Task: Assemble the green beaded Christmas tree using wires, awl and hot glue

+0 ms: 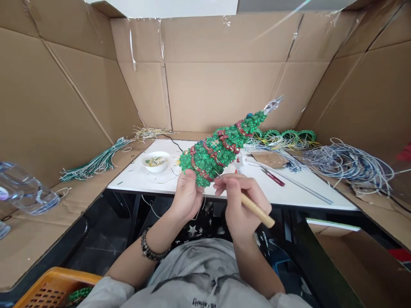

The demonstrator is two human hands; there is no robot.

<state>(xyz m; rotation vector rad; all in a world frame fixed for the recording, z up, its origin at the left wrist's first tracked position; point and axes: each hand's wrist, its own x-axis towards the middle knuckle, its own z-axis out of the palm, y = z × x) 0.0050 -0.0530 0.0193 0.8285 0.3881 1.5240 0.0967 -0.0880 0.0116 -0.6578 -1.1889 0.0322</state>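
A small green Christmas tree ornament with red garlands and a clear, silvery tip leans to the upper right above the table. My left hand grips it near its wide lower end, the thumb pressed on the edge. In my right hand is an awl with a pale wooden handle, fingers wrapped round it. The awl's thin metal shaft points at the lower side of the tree; whether the tip enters the decoration I cannot tell. Thin wires hang below the tree beside my left hand.
On the white tabletop stand a white bowl of small bits and red-handled pliers. Wire bundles lie right, green-and-white strands left. Cardboard walls enclose the table. A plastic bottle and orange basket are left.
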